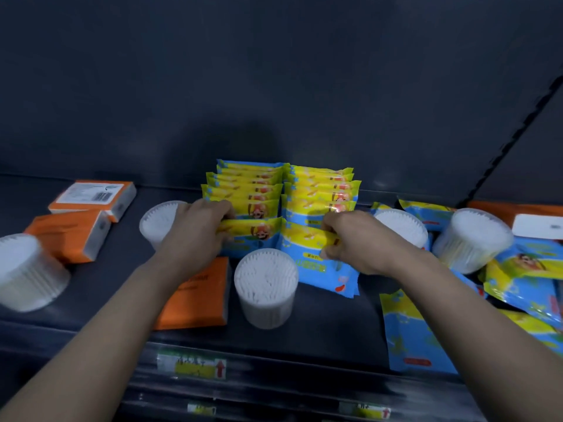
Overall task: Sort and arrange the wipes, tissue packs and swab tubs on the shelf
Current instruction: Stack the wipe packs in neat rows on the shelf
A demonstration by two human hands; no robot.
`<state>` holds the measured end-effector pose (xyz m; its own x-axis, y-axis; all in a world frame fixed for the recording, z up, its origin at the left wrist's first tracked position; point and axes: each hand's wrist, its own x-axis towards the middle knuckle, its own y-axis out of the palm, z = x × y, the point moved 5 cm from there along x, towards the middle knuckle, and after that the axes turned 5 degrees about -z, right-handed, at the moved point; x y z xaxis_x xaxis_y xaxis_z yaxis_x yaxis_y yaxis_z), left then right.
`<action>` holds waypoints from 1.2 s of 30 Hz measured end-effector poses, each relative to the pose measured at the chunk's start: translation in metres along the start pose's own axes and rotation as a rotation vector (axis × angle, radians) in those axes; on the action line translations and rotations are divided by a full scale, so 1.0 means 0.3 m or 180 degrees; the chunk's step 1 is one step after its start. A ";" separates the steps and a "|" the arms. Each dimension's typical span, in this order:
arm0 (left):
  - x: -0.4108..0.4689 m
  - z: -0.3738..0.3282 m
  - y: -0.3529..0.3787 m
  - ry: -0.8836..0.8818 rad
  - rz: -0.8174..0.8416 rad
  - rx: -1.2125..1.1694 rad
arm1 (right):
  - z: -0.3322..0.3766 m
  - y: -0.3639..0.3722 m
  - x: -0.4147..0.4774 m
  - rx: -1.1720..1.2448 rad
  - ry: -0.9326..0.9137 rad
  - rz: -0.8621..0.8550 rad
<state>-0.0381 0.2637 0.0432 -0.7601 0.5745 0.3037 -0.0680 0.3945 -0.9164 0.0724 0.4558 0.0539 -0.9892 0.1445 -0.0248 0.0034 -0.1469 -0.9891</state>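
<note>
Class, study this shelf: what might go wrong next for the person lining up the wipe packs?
The clear round tub of white cotton swabs stands between both forearms; a wrist may topple it.
The left hand and right hand grip the rows' front yellow-and-blue wipe packs; the right one leans and may slide flat once released.
A flat blue wipe pack lies at the dark shelf's edge; a forearm may sweep it off.

The left hand [198, 229] and right hand [353, 239] grip the front wipe packs [259, 231] of two rows on the shelf [335, 324].
</note>
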 end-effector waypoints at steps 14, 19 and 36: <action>0.051 0.029 0.041 0.0537 0.0169 0.0432 | 0.045 0.077 0.032 -0.0268 0.0509 0.0694; 0.064 0.042 0.050 0.0638 0.0094 0.0319 | 0.040 0.049 0.066 -0.0457 0.0603 0.0259; 0.050 0.025 0.057 0.0838 0.0147 0.0610 | 0.024 0.056 0.091 -0.0659 0.0441 -0.0076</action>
<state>-0.0554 0.2736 0.0301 -0.5736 0.7643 0.2947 -0.1767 0.2359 -0.9556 0.0442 0.4502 0.0377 -0.9598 0.2805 -0.0066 0.0244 0.0598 -0.9979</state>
